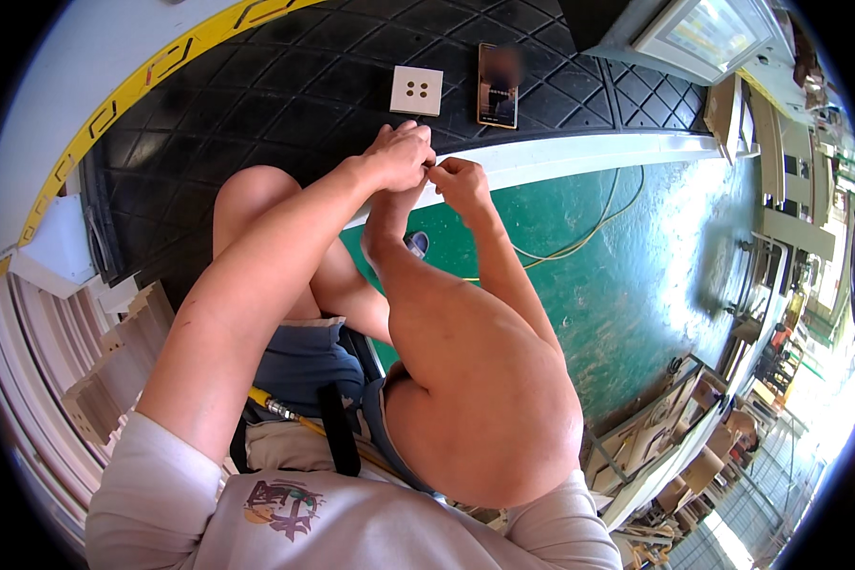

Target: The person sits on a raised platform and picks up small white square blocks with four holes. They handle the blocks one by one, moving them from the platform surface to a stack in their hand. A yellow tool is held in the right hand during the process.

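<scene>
My bare foot [395, 214] is raised, with its toes at the pale bench edge. Curled over the toe end is my left hand [401, 155], its fingers bent and holding the front of the foot. My right hand [461, 186] is closed in a pinch beside the toes, close to the left fingertips. Whatever sits between the right fingertips is too small to make out. Just beyond the left hand, a white square plate [429, 92] with several round holes lies on the black quilted mat [304, 85]. To its right rests a phone [497, 85].
A yellow marked strip [133, 85] curves along the far left. Below the edge is a green floor [598, 313] with a thin cable [579, 242] across it. A sandal [416, 244] shows past the foot. Loaded racks [665, 427] stand at right; a screen [708, 38] is at far right.
</scene>
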